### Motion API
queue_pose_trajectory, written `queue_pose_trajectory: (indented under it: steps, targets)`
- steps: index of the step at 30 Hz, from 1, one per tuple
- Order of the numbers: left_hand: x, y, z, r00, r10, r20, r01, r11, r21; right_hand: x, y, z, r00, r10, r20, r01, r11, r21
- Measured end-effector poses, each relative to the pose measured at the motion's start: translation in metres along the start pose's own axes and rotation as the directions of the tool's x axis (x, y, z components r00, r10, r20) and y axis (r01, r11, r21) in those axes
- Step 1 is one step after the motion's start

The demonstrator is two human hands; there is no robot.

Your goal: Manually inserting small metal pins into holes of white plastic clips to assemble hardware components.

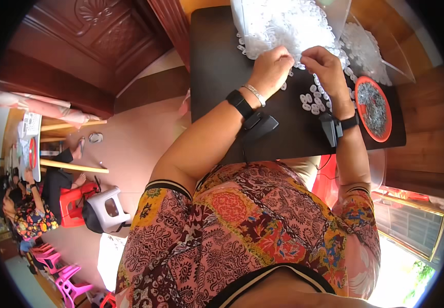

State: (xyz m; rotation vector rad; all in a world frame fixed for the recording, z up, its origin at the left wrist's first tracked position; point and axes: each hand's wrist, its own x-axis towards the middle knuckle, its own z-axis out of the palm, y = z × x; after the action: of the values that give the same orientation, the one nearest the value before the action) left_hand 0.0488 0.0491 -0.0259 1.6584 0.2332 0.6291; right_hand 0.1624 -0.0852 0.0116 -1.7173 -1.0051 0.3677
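Observation:
My left hand (273, 69) is closed in a pinch at the near edge of a large heap of small white plastic pieces (288, 28). Close to its right, my right hand (327, 69) also pinches with thumb and forefinger, the fingertips of both hands a short gap apart. Whatever sits between the fingers is too small or hidden to make out. Below the right hand, several loose oval white pieces with holes (312, 101) lie on the dark table (216, 82). To its right stands an orange-red bowl (387, 131) filled with small shiny, metal-looking parts.
A clear bag of translucent pieces (368, 51) lies at the table's far right. Off to the left, another person (26, 215) sits at a table near a red stool (72, 208) and a grey-white stool (110, 208). Pink chairs (68, 282) stand at lower left.

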Motion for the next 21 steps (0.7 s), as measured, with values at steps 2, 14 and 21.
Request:
queue_pose_trajectory:
  steps: [2, 14, 21]
  targets:
    - [0.001, 0.001, 0.002, 1.0, -0.003, -0.021, 0.002, 1.0, -0.02, 0.001, 0.001, 0.002, 1.0, 0.007, -0.021, -0.005, 0.995, 0.1]
    - [-0.005, 0.011, 0.001, 0.969, -0.183, 0.167, 0.224, 0.936, -0.271, -0.006, -0.002, 0.021, 0.999, -0.003, -0.05, 0.01, 0.99, 0.141]
    - [-0.006, 0.019, 0.004, 0.955, -0.254, 0.151, 0.285, 0.925, -0.249, -0.007, -0.005, 0.015, 1.0, 0.0, 0.003, -0.001, 0.989, 0.149]
